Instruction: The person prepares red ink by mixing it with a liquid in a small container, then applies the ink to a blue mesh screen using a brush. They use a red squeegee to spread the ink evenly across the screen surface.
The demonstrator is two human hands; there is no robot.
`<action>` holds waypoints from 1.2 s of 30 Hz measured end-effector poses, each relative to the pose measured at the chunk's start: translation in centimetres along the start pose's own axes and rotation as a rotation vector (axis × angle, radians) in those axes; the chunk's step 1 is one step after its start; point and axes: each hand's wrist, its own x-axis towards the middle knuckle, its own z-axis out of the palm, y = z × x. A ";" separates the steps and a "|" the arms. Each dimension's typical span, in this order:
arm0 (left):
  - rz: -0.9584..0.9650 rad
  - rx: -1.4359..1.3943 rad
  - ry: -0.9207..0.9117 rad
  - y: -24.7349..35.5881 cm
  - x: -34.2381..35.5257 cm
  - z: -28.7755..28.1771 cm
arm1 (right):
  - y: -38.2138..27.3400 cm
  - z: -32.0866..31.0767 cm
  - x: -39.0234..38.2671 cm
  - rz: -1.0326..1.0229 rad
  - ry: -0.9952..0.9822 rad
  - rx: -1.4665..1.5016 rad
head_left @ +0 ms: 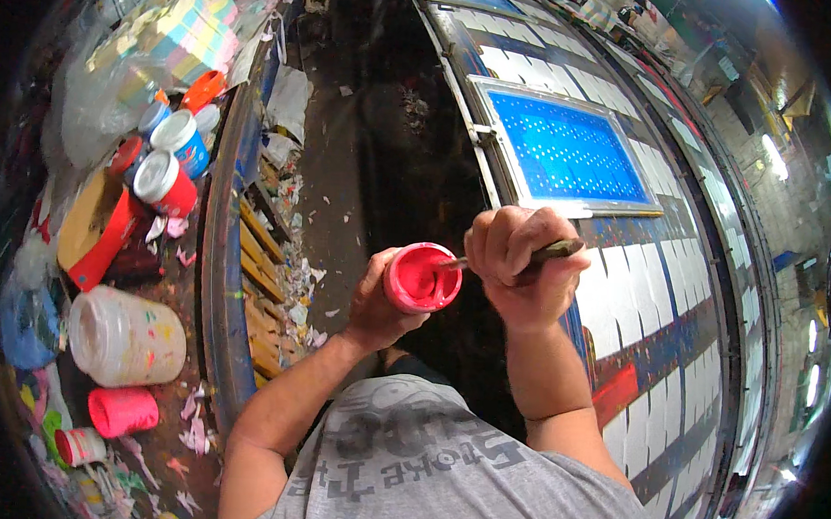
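Note:
In front of my body, my left hand is wrapped round a round tub of bright pink ink, tilted so its open mouth faces me. My right hand is closed on the dark handle of a thin metal stirring tool. Its shaft reaches down into the tub, and the tip is hidden in the pink ink. Thick pink ink coats the tub's inner wall and rim.
At right, a framed screen with blue mesh lies over a long table of white pieces. The cluttered left bench holds lidded paint tubs, a large stained plastic bucket and a pink container. Scraps litter the floor beside wooden slats.

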 end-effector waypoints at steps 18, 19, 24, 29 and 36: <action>0.123 -0.112 -0.288 -12.6 24.8 4.7 | 11.7 -16.3 16.3 -0.030 0.033 -0.042; 0.115 -0.015 -0.364 -13.2 26.0 4.9 | 12.0 -16.9 16.5 -0.036 0.065 -0.132; 0.086 -0.353 -0.472 -15.1 32.4 6.0 | 12.0 -19.8 18.2 0.109 0.281 -0.045; 0.272 -0.429 -0.669 -16.7 40.4 7.4 | 13.0 -20.6 20.8 -0.276 0.520 -0.341; 0.333 -0.506 -0.974 -20.2 46.9 7.9 | 14.6 -17.9 25.8 -0.228 0.845 -0.472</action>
